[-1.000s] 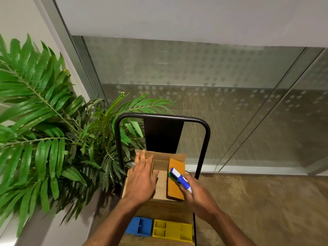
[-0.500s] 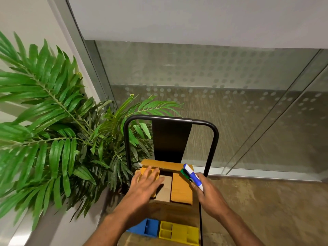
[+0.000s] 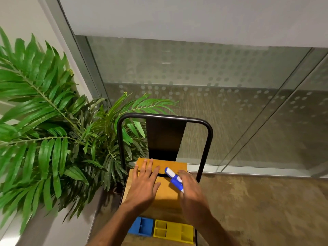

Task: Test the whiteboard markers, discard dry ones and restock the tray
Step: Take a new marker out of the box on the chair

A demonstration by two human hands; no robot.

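A brown cardboard box (image 3: pixel 168 194) sits on a cart, its top flaps folded down nearly flat. My left hand (image 3: pixel 144 185) lies on the flaps with straight fingers, pressing them. My right hand (image 3: pixel 190 194) hovers over the box's right side and holds a white and blue whiteboard marker (image 3: pixel 174 178), which points up and to the left. Nearer to me on the cart lie a blue tray (image 3: pixel 142 226) and a yellow compartmented tray (image 3: pixel 174 231).
The cart's black tube handle (image 3: pixel 165 117) with a black panel rises behind the box. A large green palm plant (image 3: pixel 49 125) crowds the left side. A frosted dotted glass wall (image 3: pixel 195 77) stands ahead. Brown carpet floor (image 3: pixel 257 201) spreads to the right.
The box flaps have gone from standing open to folded shut under my left hand. My right hand with the marker has moved over the box. The camera has shifted closer.
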